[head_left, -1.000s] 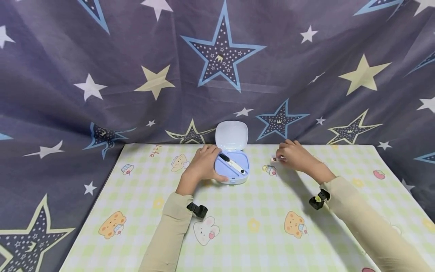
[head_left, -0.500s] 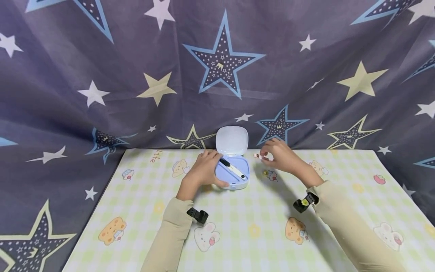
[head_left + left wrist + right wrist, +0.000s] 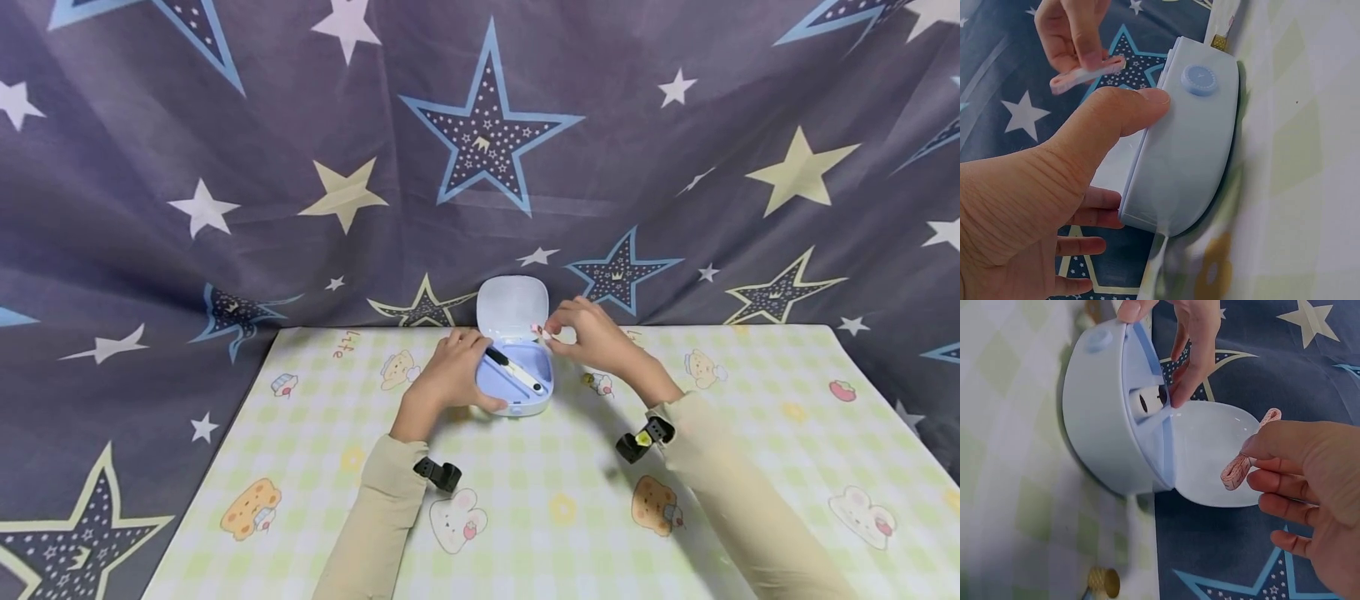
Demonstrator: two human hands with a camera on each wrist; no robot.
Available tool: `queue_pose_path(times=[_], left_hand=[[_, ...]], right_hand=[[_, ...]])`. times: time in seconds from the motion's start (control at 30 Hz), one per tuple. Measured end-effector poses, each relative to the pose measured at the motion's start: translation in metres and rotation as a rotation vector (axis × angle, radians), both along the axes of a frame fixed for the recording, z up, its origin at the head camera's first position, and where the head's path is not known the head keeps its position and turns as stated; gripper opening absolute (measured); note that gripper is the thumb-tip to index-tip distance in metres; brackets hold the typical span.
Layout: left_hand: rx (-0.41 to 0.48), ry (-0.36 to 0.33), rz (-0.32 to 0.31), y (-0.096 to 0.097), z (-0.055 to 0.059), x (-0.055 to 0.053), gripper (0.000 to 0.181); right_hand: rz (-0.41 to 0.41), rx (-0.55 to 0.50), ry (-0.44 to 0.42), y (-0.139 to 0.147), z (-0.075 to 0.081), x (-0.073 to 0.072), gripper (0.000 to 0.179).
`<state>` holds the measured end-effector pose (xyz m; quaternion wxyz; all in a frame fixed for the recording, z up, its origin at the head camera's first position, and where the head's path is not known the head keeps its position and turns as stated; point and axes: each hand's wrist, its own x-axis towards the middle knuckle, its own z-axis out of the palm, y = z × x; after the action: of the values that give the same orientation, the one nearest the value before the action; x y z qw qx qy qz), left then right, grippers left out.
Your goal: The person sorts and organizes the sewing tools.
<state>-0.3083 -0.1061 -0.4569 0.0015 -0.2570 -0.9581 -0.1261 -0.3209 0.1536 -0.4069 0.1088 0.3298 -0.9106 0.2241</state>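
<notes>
A light blue hinged case [image 3: 523, 409] stands on the table with its white lid [image 3: 513, 302] raised. My left hand [image 3: 448, 377] grips its left side, thumb at the front rim and the other fingers toward the back. Inside, a white tool [image 3: 521, 375] with a black end lies slantwise in a slot; a compartment shows to its right. My right hand [image 3: 594, 335] pinches a small folded pink tape measure [image 3: 1235, 474] between thumb and fingertips, raised beside the open lid. In the left wrist view, that folded tape [image 3: 1082, 76] hangs clear of the case.
A small gold knurled thimble-like piece [image 3: 1105, 582] sits on the table right of the case. The checked tablecloth [image 3: 525, 492] has printed cartoon figures. Behind the table's back edge hangs a dark star-patterned curtain [image 3: 645, 175].
My right hand has carried the folded tape measure leftward from the table to beside the case's lid. My left hand keeps its grip on the case.
</notes>
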Motion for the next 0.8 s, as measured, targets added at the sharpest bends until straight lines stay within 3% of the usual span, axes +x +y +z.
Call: queue_pose_path(times=[0.17,0.8], left_hand=[[0.006,-0.001,-0.009,0.0,0.0,-0.001,0.109],[-0.001,-0.024,0.008,0.003,0.006,0.001,0.106]], right_hand=[[-0.011,-0.011,-0.008,-0.009,-0.004,-0.002,0.011],[-0.025,0.099,0.044,-0.021,-0.037,0.005,0.013]])
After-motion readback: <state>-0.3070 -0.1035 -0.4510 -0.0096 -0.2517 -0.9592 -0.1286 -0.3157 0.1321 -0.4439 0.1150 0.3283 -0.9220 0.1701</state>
